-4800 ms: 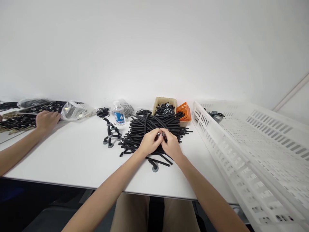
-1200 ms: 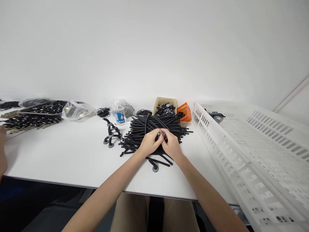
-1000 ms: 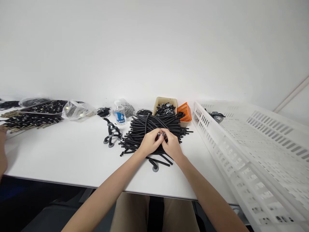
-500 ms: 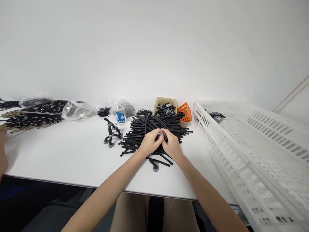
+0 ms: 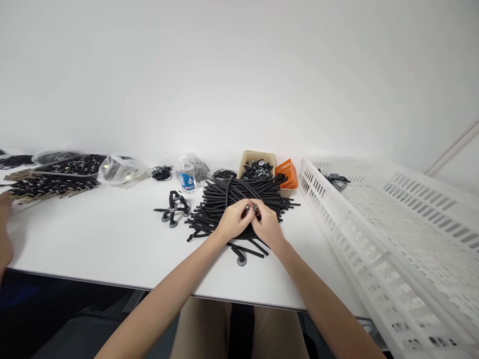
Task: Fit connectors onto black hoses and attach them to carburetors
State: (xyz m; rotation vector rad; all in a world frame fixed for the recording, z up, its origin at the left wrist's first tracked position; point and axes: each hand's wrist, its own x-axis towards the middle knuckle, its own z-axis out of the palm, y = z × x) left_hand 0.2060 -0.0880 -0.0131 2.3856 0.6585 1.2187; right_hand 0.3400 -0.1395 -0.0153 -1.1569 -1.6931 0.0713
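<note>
My left hand (image 5: 235,219) and my right hand (image 5: 266,222) meet fingertip to fingertip above a pile of black flexible tubes (image 5: 213,199). Both are closed in a pinch on a small grey and black part (image 5: 254,208), mostly hidden by the fingers. Just below them on the white table (image 5: 123,234) stands a short black piece with a round grey foot (image 5: 241,261). To the left is a little cluster of black bent pieces with grey round feet (image 5: 173,212).
Behind the pile are a beige bin (image 5: 245,158) of black and grey parts, an orange basket (image 5: 294,172) and a plastic bottle (image 5: 187,177). A large white crate (image 5: 352,229) stands right. Bagged parts (image 5: 119,172) and another person's hand (image 5: 4,229) are at left.
The black piece that slanted up from the top left of the cluster now points left, low beside it. My hands stay pinched together in nearly the same place.
</note>
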